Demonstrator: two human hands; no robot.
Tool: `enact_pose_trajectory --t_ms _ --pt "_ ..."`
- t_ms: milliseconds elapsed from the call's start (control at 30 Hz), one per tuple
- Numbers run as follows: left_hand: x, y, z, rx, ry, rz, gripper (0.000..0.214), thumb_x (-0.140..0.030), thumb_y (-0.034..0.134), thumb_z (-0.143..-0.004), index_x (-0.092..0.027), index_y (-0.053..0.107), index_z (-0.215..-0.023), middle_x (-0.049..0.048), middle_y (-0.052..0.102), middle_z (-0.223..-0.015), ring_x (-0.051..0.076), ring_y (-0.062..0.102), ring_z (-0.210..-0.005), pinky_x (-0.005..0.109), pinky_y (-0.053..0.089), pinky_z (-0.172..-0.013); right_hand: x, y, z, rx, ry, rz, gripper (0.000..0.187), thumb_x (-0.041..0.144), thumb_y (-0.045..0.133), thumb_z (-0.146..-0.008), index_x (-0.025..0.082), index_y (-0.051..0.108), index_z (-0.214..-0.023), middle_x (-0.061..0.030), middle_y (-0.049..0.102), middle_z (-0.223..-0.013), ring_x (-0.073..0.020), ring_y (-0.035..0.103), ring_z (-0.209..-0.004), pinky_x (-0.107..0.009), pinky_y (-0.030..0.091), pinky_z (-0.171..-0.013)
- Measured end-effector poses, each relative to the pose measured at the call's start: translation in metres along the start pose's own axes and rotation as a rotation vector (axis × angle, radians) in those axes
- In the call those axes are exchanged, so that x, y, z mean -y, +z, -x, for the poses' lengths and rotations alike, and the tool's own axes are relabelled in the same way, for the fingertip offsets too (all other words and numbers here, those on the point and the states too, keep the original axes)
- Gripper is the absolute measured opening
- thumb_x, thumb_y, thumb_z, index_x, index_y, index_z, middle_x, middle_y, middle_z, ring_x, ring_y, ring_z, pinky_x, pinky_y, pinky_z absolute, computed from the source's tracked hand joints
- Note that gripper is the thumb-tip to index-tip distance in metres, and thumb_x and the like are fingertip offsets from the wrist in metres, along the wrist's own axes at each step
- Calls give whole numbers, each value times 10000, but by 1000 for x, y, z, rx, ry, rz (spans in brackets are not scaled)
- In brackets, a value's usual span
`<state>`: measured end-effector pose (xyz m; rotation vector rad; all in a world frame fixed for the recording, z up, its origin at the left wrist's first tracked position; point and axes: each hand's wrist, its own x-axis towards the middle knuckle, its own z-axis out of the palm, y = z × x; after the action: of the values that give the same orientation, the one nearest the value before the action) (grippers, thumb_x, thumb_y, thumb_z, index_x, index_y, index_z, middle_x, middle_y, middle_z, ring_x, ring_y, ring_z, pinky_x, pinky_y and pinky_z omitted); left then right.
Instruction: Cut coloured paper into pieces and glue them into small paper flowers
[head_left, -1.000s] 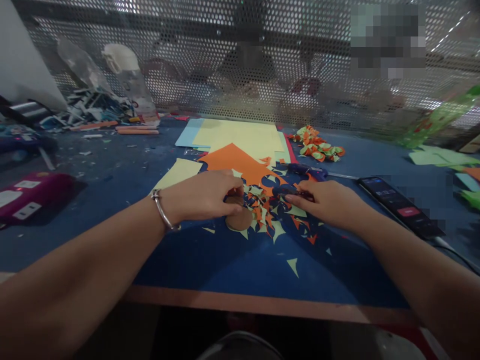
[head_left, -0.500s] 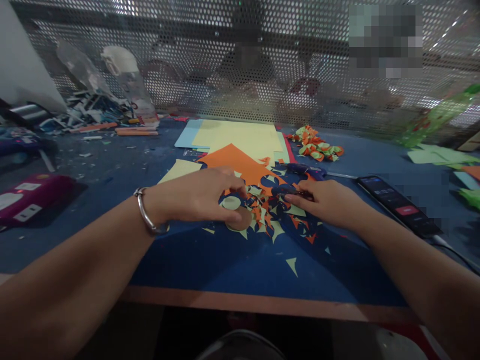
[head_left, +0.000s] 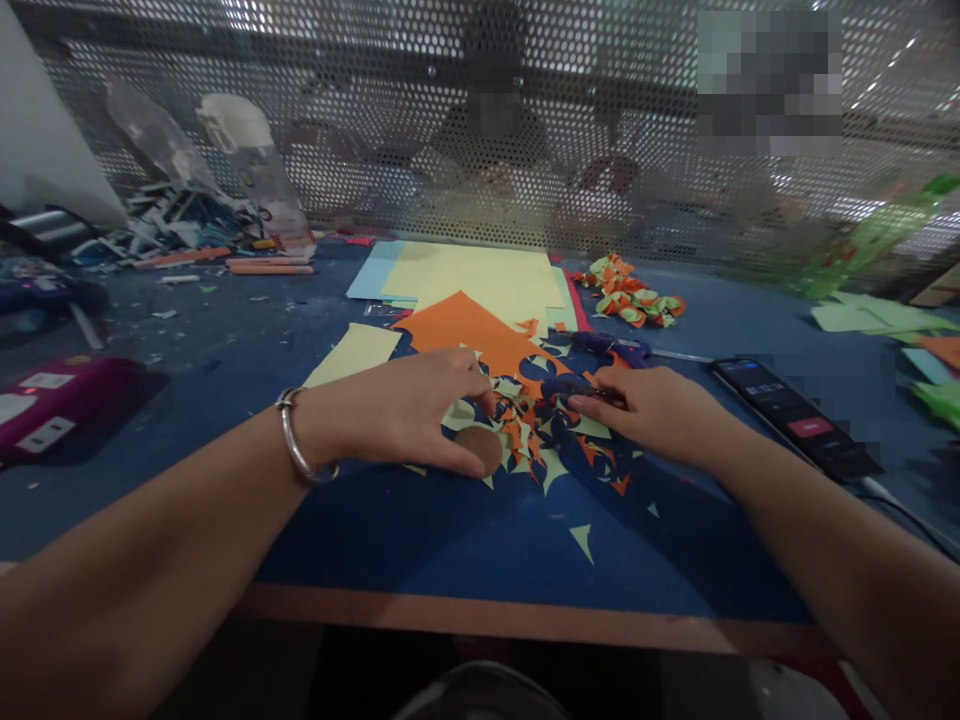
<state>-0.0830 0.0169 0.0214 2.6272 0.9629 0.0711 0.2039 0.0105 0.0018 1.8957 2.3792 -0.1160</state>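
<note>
Brown disc point(head_left: 484, 447) lies on our blue table point(head_left: 450, 545), at the left edge of the paper scraps point(head_left: 523, 438). Our left hand point(head_left: 416, 408) is above it, thumb and fingers wide apart, thumb at its rim; our right hand point(head_left: 651, 408) grips a dark tool point(head_left: 570, 388).

Brown disc point(head_left: 484, 450), orange sheet point(head_left: 463, 322), orange and green scraps point(head_left: 553, 472), blue tabletop point(head_left: 420, 545), dotted panel point(head_left: 360, 60)

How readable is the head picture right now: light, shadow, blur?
Head view, overall: dim, stretched toward the edges; head view, top: bright specks through the perforated screen, pixelated patch at upper right; head view, centre: soft shadow on the blue tabletop below the right hand; head view, right: green bottle looks blurry.
</note>
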Motion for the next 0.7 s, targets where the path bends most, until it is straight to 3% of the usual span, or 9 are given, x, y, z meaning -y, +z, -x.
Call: enact_pose_trajectory --t_ms 133,300,467,533,600,700 --pt "-3 4 1 58 2 -56 510 -537 766 -772 -158 646 -1092 109 588 -1121 275 560 -1037 339 418 -854 0 0 0 3 17 23 505 677 363 -946 232 529 -776 -31 624 -678 -198 552 -616 -280 274 -533" --pt "-15 5 3 -24 13 -169 313 -434 709 -836 -156 671 -975 122 621 -1076 275 575 -997 348 425 -809 1 -3 1 13 47 67 474 637 369 -959 228 564 -823 -54 654 -714 -221 593 -650 -285 271 -537" --pt "-20 -4 5 -11 -52 -81 169 -306 570 -909 -197 698 -891 67 680 -937 209 618 -840 308 410 -706 4 -5 3 23 66 97 471 624 357 -971 224 568 -840 -74 685 -755 -247 642 -698 -289 274 -539" --pt "-13 -12 8 -35 -116 17 176 -308 549 -906 -209 694 -918 37 688 -836 179 613 -742 293 392 -658 6 -6 5 28 69 121 468 609 348 -982 219 579 -864 -88 706 -789 -265 665 -731 -292 269 -542" --pt "0 -21 13 -84 -227 124 251 -324 568 -878 -218 669 -1082 35 699 -843 176 619 -715 284 396 -634 10 -8 8 40 74 150 462 584 343 -995 210 603 -919 -109 729 -835 -287 688 -772 -297 256 -540" --pt "25 -31 21 -142 -401 71 418 -389 570 -873 -202 589 -1247 72 710 -873 213 628 -715 304 398 -622 15 -10 12 59 78 186 471 568 341 -1006 196 629 -1032 -133 750 -888 -312 713 -820 -300 240 -535"
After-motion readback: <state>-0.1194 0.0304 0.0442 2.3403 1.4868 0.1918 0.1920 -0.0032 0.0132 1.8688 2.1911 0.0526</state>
